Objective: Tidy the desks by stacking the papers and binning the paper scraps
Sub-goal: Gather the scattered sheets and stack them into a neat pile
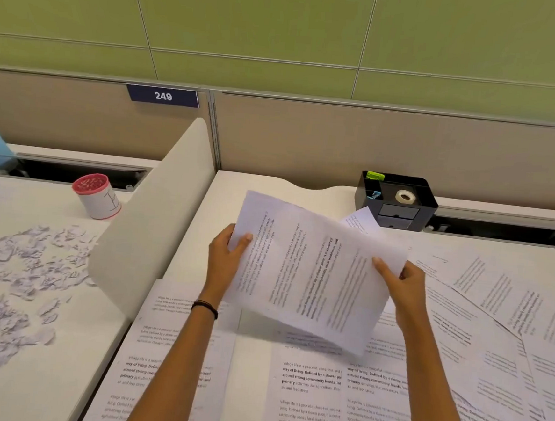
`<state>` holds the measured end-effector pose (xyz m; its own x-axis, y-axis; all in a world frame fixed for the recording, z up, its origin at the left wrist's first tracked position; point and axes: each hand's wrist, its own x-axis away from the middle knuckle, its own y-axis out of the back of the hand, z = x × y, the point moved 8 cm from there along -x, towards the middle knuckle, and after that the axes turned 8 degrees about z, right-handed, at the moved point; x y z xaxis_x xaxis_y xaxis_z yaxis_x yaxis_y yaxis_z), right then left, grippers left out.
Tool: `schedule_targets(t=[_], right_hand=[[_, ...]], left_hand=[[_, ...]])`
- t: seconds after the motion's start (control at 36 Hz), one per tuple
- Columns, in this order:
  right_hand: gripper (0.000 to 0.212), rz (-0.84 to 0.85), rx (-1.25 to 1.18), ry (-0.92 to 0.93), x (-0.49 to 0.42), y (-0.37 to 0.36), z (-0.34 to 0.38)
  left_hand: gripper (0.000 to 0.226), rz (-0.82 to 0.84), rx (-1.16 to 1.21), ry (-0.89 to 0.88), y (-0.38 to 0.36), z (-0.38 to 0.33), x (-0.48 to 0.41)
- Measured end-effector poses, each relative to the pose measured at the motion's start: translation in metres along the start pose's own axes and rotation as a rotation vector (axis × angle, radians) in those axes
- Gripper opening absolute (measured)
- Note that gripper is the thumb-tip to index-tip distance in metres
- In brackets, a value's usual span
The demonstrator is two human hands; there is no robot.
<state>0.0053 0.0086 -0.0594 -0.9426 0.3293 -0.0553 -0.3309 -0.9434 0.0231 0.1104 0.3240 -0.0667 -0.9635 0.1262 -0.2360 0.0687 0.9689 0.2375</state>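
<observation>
Papers (317, 273) are the thing in hand here: a thin sheaf of printed sheets is lifted clear of the table (271, 190), tilted, with its far edge toward the partition. The left hand (229, 259) is closed on the sheaf's left edge, thumb on top and fingers behind; the right hand (399, 286) pinches the lower right edge the same way. Neither hand holds anything else.

Below and to the right, loose sheets (479, 326) lie spread over the table, overlapping at odd angles, so most of the stacking looks undone. On the neighbouring table, past the white divider (155, 220), a wide scatter of paper scraps (22, 273) lies untouched near a red-rimmed cup (96, 196) (no bin shows anywhere in view). A black organiser (396, 201) with a roll of tape sits at the back.

The risks, as I judge them: the sheaf is gripped only at two edges, so its sagging middle could let an inner sheet slide out if the grip loosens. Setting it down on the crooked loose sheets would give a skewed stack. Any quick sweep of paper near the divider could fan the light scraps farther across the other table.
</observation>
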Motion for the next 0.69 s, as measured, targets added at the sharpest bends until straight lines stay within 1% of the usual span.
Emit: schedule_targets(t=[0.11,0.14,0.22,0.25,0.33,0.42,0.44,0.5,0.56,0.58,0.64,0.69], right_hand=[[0.012,0.111,-0.003,-0.022,0.000,0.009,0.002],[0.018,0.155,0.008,-0.041,0.001,0.009,0.001],[0.063,0.292,0.045,-0.110,0.005,0.006,-0.004],[0.072,0.331,0.066,-0.128,0.006,0.005,-0.006],[0.081,0.446,0.149,-0.149,0.012,-0.006,-0.004],[0.079,0.538,0.188,-0.144,0.017,-0.024,0.003],[0.077,0.562,0.190,-0.139,0.019,-0.031,0.005],[0.071,0.593,0.199,-0.144,0.022,-0.044,0.009],[0.054,0.613,0.207,-0.155,0.023,-0.056,0.010],[0.045,0.622,0.220,-0.154,0.023,-0.061,0.011],[0.033,0.641,0.260,-0.160,0.023,-0.070,0.010],[0.026,0.655,0.289,-0.185,0.023,-0.078,0.007]], left_hand=[[0.015,0.124,-0.044,0.008,0.014,-0.011,-0.010],[0.016,0.155,-0.043,0.024,0.017,-0.010,-0.012],[0.023,0.231,-0.024,0.039,0.023,-0.013,-0.014],[0.025,0.256,-0.016,0.036,0.024,-0.016,-0.013],[0.026,0.333,-0.018,0.029,0.023,-0.026,-0.010],[0.015,0.397,-0.058,0.010,0.020,-0.035,-0.006],[0.017,0.419,-0.077,-0.004,0.018,-0.038,-0.005],[0.030,0.464,-0.128,-0.025,0.014,-0.042,-0.003],[0.039,0.509,-0.172,-0.045,0.010,-0.046,0.001],[0.040,0.528,-0.191,-0.047,0.008,-0.047,0.002],[0.031,0.552,-0.226,-0.039,0.006,-0.049,0.005],[0.017,0.566,-0.245,-0.036,0.005,-0.050,0.007]])
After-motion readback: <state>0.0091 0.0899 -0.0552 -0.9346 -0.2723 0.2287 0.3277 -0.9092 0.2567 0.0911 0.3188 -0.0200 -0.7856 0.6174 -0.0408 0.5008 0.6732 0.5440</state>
